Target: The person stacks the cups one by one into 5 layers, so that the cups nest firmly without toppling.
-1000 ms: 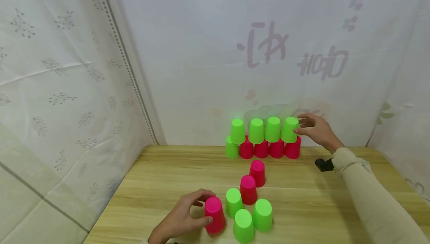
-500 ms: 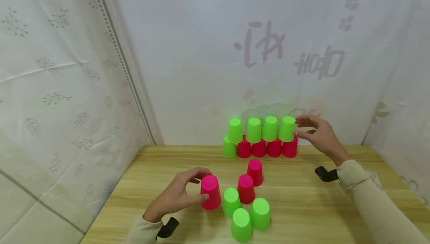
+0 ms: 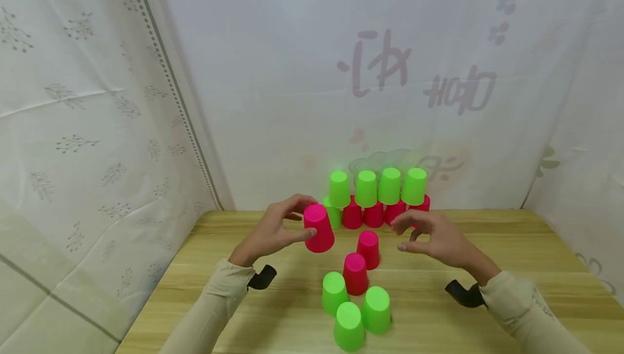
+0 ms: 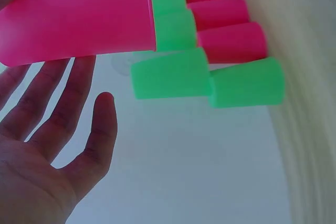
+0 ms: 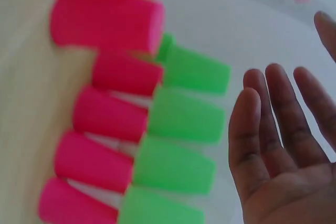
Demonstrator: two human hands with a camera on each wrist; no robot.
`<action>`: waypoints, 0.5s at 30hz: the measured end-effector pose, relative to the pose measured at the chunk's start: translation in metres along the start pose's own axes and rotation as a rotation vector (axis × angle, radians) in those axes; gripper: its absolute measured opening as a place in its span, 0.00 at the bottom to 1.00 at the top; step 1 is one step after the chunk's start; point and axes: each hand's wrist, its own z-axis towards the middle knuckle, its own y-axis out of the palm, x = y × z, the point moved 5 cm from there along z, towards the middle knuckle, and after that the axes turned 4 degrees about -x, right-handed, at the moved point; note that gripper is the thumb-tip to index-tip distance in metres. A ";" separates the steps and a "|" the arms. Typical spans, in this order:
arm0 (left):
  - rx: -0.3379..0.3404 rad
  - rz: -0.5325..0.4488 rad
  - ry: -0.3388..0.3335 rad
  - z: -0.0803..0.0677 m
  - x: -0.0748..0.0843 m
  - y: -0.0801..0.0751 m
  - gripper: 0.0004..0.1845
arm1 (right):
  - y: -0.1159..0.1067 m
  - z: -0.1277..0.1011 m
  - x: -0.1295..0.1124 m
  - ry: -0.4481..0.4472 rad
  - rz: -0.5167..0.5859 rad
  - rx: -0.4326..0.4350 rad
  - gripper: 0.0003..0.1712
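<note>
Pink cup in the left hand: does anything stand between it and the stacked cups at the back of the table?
Nothing visible does. The left hand holds the pink cup in the air, just in front of the stacked cups. The right hand is off to the side, holding nothing.

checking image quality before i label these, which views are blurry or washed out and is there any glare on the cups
Head view: sharp, evenly lit; the upturned green plastic cups of the back row glow slightly against the pale curtain. Left wrist view: the held pink plastic cup is crisp, the wooden table smeared. Right wrist view: soft throughout, the right hand included; background washed out.
</note>
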 end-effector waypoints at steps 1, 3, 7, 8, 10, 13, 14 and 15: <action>0.010 0.006 0.001 0.006 0.000 -0.001 0.24 | 0.008 -0.003 -0.001 -0.014 0.013 -0.028 0.18; 0.029 0.012 0.004 0.017 -0.001 -0.004 0.24 | 0.023 -0.009 -0.003 -0.027 0.051 -0.090 0.18; 0.054 0.022 -0.003 0.038 -0.003 -0.008 0.25 | 0.049 -0.020 -0.003 -0.008 0.135 -0.196 0.18; 0.058 0.019 -0.004 0.044 -0.004 -0.008 0.25 | 0.054 -0.023 -0.002 0.000 0.156 -0.214 0.19; 0.069 0.017 -0.008 0.055 -0.005 -0.009 0.25 | 0.064 -0.027 -0.003 0.001 0.194 -0.241 0.20; 0.091 0.001 -0.018 0.072 -0.008 -0.007 0.24 | 0.077 -0.032 -0.005 -0.019 0.218 -0.260 0.22; 0.102 -0.003 -0.023 0.077 -0.009 -0.007 0.24 | 0.081 -0.033 -0.005 -0.030 0.217 -0.261 0.22; 0.112 -0.007 -0.030 0.083 -0.009 -0.006 0.24 | 0.085 -0.034 -0.006 -0.040 0.212 -0.262 0.23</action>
